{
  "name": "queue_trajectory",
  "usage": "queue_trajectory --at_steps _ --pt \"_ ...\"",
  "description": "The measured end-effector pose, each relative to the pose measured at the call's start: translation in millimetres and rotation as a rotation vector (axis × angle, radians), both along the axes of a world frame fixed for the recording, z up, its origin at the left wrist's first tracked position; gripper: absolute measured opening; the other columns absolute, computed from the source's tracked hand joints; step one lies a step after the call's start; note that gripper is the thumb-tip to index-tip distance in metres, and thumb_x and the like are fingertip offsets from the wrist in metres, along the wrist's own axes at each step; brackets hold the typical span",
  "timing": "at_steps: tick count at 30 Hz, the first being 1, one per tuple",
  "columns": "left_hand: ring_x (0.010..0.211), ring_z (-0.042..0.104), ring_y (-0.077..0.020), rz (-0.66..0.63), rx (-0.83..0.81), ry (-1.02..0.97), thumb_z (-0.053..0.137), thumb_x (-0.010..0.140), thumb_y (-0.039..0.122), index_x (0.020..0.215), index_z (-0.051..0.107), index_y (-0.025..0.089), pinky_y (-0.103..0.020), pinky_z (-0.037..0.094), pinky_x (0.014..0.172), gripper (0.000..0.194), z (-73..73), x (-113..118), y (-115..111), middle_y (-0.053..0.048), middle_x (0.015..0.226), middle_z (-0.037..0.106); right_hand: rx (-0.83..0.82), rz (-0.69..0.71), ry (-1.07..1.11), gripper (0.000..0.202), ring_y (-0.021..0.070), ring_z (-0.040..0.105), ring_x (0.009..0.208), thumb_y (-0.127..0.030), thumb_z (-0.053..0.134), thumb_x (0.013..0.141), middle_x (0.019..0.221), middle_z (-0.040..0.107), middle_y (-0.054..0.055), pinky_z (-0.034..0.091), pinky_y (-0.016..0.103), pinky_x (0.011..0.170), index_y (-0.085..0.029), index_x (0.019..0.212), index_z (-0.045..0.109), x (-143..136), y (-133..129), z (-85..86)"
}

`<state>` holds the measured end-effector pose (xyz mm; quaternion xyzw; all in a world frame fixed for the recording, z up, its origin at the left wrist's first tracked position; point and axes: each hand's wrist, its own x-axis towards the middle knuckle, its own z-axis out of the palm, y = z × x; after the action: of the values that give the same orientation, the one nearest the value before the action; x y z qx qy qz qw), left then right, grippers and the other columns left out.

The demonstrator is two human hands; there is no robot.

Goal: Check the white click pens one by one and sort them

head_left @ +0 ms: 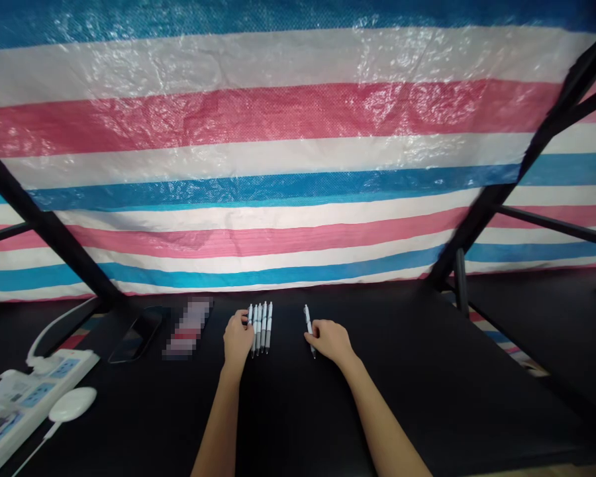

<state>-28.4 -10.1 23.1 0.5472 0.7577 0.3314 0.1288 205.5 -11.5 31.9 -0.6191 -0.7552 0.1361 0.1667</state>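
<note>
Several white click pens [263, 326] lie side by side in a row on the black tabletop [288, 411], their clickers pointing away from me. At the row's left edge, my left hand [238, 338] has its thumb and fingers closed on the leftmost pen [250, 314], partly covering it. A single white pen [306, 317] lies apart to the right of the row, upright in view and slightly slanted. My right hand [330, 338] pinches it from the right side between thumb and curled fingers, hiding part of its barrel.
Left of the pens lie a blurred-out flat object [189, 328] and a dark phone [136, 336]. A white power strip [40, 391] with plugs and a round white charger [73, 404] occupy the left front. Black metal struts [491, 199] and a striped plastic sheet [278, 112] stand behind.
</note>
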Motion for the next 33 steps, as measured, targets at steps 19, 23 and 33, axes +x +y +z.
queue_trajectory --at_steps 19,23,33 --pt "0.103 0.057 -0.0187 -0.433 0.339 -0.122 0.047 0.087 0.033 0.129 0.047 0.026 -0.033 0.044 0.091 0.043 8.8 44 -9 -0.006 0.118 0.058 0.172 0.008 0.647 0.037 0.021 0.056 0.075 -0.049 0.039 0.086 0.073 0.062 0.003 0.039 0.029 0.071 -0.022 0.072 0.06 14 15 -4.8" --pt "0.091 0.062 -0.0177 -0.514 0.276 -0.188 0.047 0.086 0.032 0.114 0.06 0.027 -0.031 0.048 0.085 0.031 5.5 46 -10 -0.004 0.108 0.064 0.096 -0.001 0.539 0.045 0.0192 0.056 0.067 -0.048 0.035 0.087 0.062 0.058 0.002 0.036 0.026 0.063 -0.02 0.064 0.062 11 11 -3.2" --pt "0.089 0.06 -0.0148 -0.533 0.24 -0.001 0.037 0.091 0.028 0.097 0.061 0.026 -0.025 0.046 0.081 0.025 16.4 48 -15 -0.002 0.1 0.062 0.009 -0.035 0.349 0.058 0.0144 0.052 0.05 -0.046 0.025 0.092 0.048 0.052 0.001 0.031 0.024 0.056 -0.02 0.045 0.048 4 9 -4.9"
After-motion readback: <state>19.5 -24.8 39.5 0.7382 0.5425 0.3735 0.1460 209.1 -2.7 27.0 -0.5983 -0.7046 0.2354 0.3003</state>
